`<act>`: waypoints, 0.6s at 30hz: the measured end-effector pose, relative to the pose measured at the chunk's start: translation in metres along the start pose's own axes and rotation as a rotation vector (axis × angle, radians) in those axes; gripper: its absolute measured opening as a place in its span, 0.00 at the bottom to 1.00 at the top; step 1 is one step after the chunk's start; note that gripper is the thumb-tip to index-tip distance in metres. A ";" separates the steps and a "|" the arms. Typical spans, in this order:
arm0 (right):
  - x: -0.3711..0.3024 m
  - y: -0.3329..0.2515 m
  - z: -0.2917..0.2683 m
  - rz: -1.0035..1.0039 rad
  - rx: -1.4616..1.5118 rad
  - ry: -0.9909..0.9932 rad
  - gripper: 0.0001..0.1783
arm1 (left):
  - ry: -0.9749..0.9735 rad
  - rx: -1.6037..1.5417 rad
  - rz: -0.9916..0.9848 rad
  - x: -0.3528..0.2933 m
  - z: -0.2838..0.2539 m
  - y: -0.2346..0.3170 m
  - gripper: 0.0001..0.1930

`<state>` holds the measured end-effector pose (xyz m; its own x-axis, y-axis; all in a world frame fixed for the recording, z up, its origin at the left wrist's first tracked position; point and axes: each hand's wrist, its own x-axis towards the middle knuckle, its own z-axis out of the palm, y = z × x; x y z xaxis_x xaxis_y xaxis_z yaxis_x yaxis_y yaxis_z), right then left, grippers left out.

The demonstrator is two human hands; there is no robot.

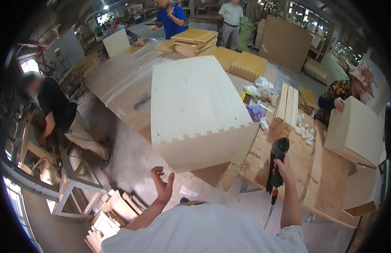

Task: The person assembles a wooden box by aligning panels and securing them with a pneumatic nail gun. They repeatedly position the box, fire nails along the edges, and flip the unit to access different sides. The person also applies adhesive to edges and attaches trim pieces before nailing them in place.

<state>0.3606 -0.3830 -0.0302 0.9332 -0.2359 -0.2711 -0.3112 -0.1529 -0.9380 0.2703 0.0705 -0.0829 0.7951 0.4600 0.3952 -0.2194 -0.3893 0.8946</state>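
A large pale plywood box [195, 101] with finger-jointed edges stands on the work table in front of me, its near edge jutting past the table. Just below its near left corner my left hand [163, 185] hangs in the air, fingers apart and holding nothing. To the right of the box my right hand [281, 168] grips a black nail gun [279, 148] by its handle. A thin air hose [269, 215] runs down from the orange fitting under it. The gun is apart from the box.
Beside the box lie wooden strips [285, 105], small white blocks [304, 134] and a purple cloth [256, 113]. Yellowish panels [195, 40] are stacked behind. At right a person handles another box [359, 130]; a person bends at a metal frame [69, 185] on the left. Others stand behind.
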 end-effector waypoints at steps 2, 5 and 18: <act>-0.001 0.006 -0.003 0.033 -0.004 0.057 0.10 | -0.147 -0.055 -0.175 0.015 -0.004 -0.023 0.21; 0.000 0.012 -0.005 0.082 0.013 0.048 0.12 | -0.574 -0.307 -0.408 0.041 0.007 -0.054 0.19; 0.015 0.033 0.023 -0.207 -0.580 0.121 0.18 | -0.377 -0.559 -0.488 0.164 -0.021 0.153 0.22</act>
<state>0.3685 -0.3698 -0.0704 0.9682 -0.2473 -0.0384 -0.2048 -0.6947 -0.6895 0.3550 0.1029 0.1229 0.9880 0.1372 -0.0711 0.0296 0.2834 0.9585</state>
